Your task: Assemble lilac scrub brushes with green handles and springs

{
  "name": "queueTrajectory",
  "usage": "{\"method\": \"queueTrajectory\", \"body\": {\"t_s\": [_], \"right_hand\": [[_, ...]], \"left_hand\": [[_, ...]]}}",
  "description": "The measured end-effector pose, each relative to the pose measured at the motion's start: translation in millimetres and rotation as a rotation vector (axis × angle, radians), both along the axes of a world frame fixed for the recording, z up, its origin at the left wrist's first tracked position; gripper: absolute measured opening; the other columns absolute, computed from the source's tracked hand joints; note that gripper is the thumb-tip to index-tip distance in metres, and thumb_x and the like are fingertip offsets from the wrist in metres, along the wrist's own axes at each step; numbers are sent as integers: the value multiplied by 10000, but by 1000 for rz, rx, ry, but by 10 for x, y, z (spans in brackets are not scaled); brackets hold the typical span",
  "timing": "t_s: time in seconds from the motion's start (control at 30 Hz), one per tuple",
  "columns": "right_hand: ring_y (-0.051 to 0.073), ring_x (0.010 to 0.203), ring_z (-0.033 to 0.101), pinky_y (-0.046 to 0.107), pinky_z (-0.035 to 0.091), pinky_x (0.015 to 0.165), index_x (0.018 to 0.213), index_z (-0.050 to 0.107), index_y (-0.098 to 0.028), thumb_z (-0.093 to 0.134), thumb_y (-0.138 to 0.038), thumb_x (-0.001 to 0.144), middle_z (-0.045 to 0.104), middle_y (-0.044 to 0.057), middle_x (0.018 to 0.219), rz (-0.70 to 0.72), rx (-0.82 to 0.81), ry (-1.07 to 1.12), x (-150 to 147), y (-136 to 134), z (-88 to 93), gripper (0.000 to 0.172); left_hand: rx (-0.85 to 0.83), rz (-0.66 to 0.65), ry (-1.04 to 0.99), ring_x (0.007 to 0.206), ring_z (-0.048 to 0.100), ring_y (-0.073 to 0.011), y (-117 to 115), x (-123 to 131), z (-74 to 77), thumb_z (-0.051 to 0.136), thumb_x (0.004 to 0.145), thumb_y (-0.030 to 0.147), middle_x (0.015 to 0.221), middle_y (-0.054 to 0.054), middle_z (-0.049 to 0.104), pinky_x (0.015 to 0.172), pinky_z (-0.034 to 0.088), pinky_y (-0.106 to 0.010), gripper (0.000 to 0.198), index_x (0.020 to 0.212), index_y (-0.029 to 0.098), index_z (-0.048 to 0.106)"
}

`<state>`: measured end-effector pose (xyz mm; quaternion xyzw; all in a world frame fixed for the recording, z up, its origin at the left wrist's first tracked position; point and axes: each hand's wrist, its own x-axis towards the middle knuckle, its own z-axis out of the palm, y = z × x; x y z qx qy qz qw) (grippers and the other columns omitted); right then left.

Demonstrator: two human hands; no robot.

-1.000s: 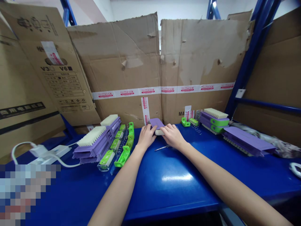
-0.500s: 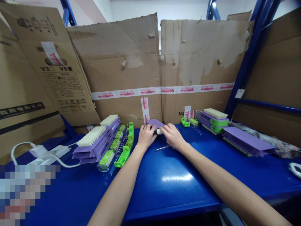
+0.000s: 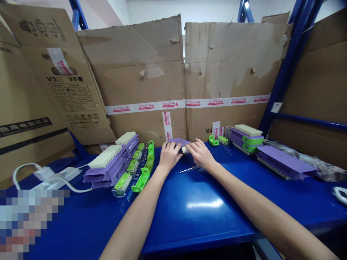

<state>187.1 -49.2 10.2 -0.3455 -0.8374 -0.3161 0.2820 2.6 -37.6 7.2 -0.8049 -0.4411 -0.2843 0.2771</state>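
Observation:
Both my hands hold a purple brush (image 3: 179,142) with white bristles just above the blue table (image 3: 189,202), near the cardboard at the back. My left hand (image 3: 168,156) grips its left end with curled fingers. My right hand (image 3: 200,154) grips its right end, fingers wrapped over the bristle side. A thin metal pin or tool (image 3: 189,169) lies on the table just below my right hand.
A row of purple brushes (image 3: 112,162) and green clips with springs (image 3: 138,167) lies to the left. More purple brushes (image 3: 282,161) and green parts (image 3: 218,140) lie to the right. Cardboard boxes (image 3: 151,79) wall the back; a white cable and plug (image 3: 46,175) sit at far left.
The brush has been lifted slightly and shifted toward the cardboard, tilting flatter; both hands moved up with it. Everything else is still.

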Motion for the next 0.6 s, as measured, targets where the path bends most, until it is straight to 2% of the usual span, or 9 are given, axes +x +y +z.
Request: {"method": "queueTrajectory", "body": {"t_s": [0.13, 0.3, 0.47, 0.6], "right_hand": [[216, 912, 504, 423, 312, 1028, 1091, 567, -151, 344, -57, 839, 618, 99, 953, 33, -12, 27, 10, 22, -20, 349], [211, 912, 529, 410, 376, 961, 1092, 575, -165, 402, -166, 894, 632, 100, 977, 49, -53, 139, 10, 58, -69, 262], [252, 1104, 491, 431, 415, 928, 1119, 607, -185, 474, -254, 893, 576, 147, 1179, 78, -24, 259, 30, 100, -98, 271], [253, 1150, 496, 453, 418, 968, 1203, 576, -182, 488, -273, 893, 564, 158, 1222, 128, -65, 259, 54, 149, -143, 335]], "left_hand": [[-19, -19, -8, 949, 561, -267, -6, -11, 1, 592, 800, 293, 996, -119, 610, 959, 359, -453, 378, 1163, 192, 565], [-26, -61, -40, 1004, 557, -250, 26, -12, -10, 577, 802, 224, 1074, -112, 607, 997, 366, -429, 388, 1186, 186, 534], [-47, -131, -153, 1075, 530, -246, 83, -19, -35, 571, 816, 228, 1105, -91, 606, 973, 415, -403, 365, 1177, 192, 526], [-92, -211, -226, 1089, 542, -224, 114, -34, -60, 568, 820, 207, 1138, -90, 600, 967, 438, -391, 362, 1178, 188, 516]]}}
